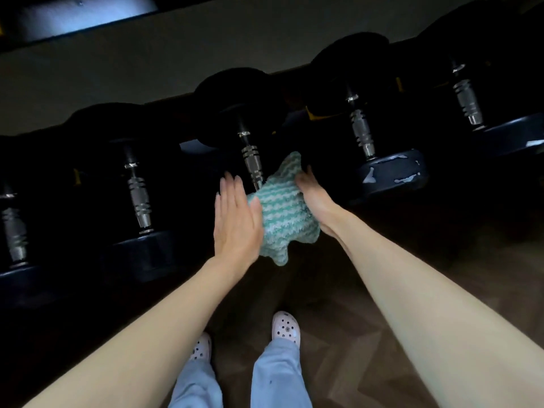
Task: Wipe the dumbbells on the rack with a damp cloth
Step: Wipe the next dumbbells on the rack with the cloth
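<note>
Cloth (279, 213): a striped green-and-white terry piece, bunched over the near head of the middle dumbbell (251, 160), between the two hands. It hangs in soft folds, one corner drooping below the hands and another poking up beside the steel handle (253, 167). Judged light, limp and somewhat clingy when damp; it should conform to whatever is pressed under it, so a broad palm hold would serve better than a pinch.

Right hand (315, 198): its grip is closed on the cloth's right edge, fingers wrapped into the fabric and out of sight behind it. Left hand (235, 222): grip apart, fingers straight and together, the palm laid flat against the cloth's left side, holding nothing. Together the hands cup the covered head from both flanks.

Dumbbell: dark heads, knurled steel handle running away from the grip toward the far head. Judged heavy and rigid; it should stay seated on the rack (294, 113) under wiping pressure, and need not be lifted. The steel handle may be slick once wet.

Further out: two like dumbbells lie left of the left hand and two right of the right hand, in one slanting row. The nearest one on the right has a scuffed near head (391, 172) with pale patches. Beneath the forearms are pale trousers, perforated clogs (285, 328) and a dim parquet floor (368, 319).
</note>
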The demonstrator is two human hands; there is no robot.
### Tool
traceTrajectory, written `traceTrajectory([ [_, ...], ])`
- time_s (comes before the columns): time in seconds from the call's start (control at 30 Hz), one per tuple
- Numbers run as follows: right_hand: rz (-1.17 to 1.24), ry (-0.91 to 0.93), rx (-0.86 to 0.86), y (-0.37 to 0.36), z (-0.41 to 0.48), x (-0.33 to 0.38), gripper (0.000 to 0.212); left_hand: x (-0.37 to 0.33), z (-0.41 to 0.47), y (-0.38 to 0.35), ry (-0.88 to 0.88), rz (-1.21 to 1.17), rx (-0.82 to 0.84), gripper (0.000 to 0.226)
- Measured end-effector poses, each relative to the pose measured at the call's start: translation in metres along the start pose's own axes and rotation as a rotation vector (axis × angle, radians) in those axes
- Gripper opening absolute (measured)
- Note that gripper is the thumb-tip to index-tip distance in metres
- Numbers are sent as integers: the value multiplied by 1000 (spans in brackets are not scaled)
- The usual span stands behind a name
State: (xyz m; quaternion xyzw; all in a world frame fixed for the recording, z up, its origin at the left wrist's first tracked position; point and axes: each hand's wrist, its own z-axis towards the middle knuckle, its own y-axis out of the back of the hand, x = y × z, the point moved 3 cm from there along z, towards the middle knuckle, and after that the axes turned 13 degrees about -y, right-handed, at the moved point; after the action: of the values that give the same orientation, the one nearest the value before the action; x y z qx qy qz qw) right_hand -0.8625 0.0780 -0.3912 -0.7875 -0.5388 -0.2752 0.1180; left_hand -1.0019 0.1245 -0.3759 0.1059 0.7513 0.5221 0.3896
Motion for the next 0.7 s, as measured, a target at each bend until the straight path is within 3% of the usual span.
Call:
traceTrajectory([
  [0.13, 269, -193, 102, 5, 15, -21, 53, -22, 13, -10, -221, 308, -42, 61],
  [0.27, 391, -234, 130, 10, 6, -42, 49, -36, 18, -25, -357, 542, -3, 55],
  [0.5, 532, -214, 134, 14, -10, -67, 27, -36, 5, -29, -657, 714, 65, 55],
  [0.7, 594, -201, 71, 1, -27, -70, 26, -32, -15, -28, -788, 609, 85, 47],
])
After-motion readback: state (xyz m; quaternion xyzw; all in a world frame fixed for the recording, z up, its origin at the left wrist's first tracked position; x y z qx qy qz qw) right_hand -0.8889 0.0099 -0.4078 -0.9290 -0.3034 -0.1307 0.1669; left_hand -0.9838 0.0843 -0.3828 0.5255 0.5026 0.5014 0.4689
